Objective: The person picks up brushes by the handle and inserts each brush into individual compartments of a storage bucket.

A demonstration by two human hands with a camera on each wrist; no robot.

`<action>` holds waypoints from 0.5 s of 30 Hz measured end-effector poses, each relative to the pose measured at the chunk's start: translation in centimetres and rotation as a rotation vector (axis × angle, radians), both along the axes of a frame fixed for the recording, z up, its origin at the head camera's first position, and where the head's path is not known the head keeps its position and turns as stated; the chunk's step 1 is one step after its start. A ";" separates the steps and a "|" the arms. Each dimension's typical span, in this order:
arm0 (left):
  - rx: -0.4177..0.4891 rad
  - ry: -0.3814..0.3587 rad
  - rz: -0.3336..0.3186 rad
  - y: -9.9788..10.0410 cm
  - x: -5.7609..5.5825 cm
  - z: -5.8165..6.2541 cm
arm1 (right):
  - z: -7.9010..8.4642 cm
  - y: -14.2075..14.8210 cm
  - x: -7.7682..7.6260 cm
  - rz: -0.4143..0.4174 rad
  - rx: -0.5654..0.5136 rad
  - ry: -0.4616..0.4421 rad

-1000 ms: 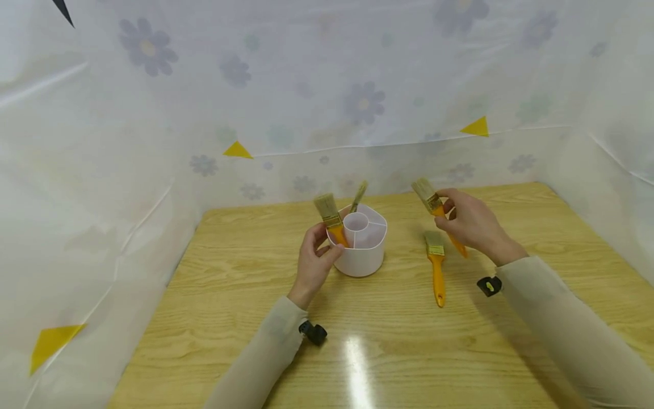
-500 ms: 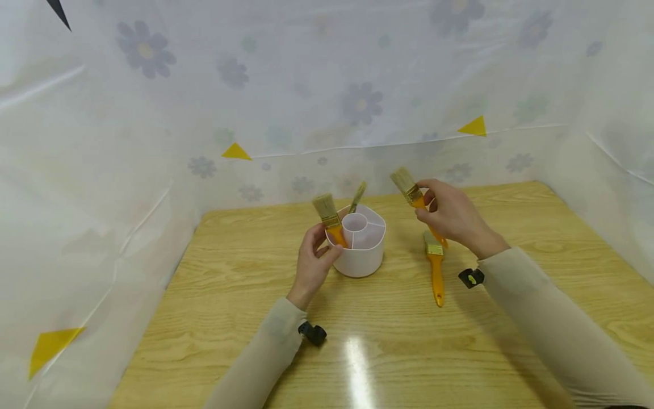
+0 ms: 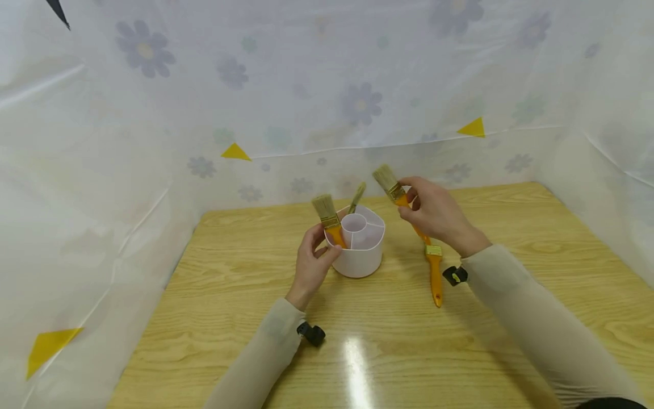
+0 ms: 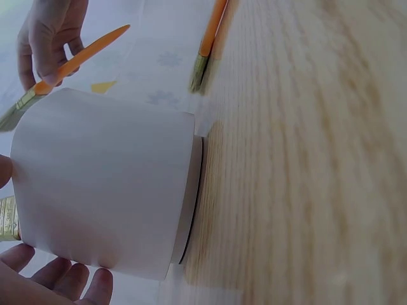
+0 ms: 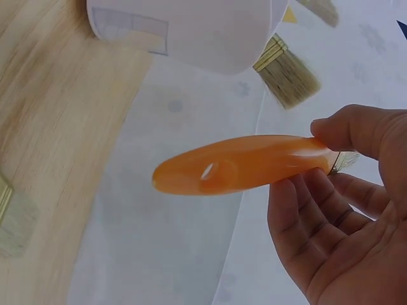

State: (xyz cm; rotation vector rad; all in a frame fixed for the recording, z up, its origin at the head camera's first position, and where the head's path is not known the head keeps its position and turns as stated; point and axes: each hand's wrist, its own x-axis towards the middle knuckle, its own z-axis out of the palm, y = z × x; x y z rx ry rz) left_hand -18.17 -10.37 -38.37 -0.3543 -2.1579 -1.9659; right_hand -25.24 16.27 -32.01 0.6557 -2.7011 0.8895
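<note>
A white round organizer [image 3: 357,263] with several compartments stands on the table. My left hand [image 3: 313,266] grips its left side, thumb at the front rim and fingers along the outer wall. Two paintbrushes stand in it bristles up: a wide one [image 3: 325,209] at the left, partly behind my fingers, and another [image 3: 357,196] at the back, seen edge-on. Up and to the right of the organizer, my right hand [image 3: 438,211] pinches an orange-handled paintbrush [image 5: 238,166], bristles tilted up and to the left. Below that hand lies another orange paintbrush [image 3: 435,277], its bristles mostly hidden in the head view.
The light wooden table [image 3: 255,352] ends at a pale flowered sheet [image 3: 296,85], which also hangs at both sides. Yellow triangles [image 3: 236,152] are stuck on the sheet. Each wrist carries a small black camera [image 3: 311,334].
My right hand has moved left with its paintbrush, closer to the organizer, and now passes over the bristles of the lying brush. The left hand and organizer have stayed put.
</note>
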 end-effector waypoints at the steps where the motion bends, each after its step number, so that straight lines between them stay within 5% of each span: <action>1: 0.000 0.005 0.004 0.0 0.0 0.0 | 0.0 -0.2 0.0 0.005 -0.003 0.000; 15: 0.018 0.010 0.000 -0.3 -0.2 -0.2 | 1.4 -2.8 0.2 0.051 -0.056 0.054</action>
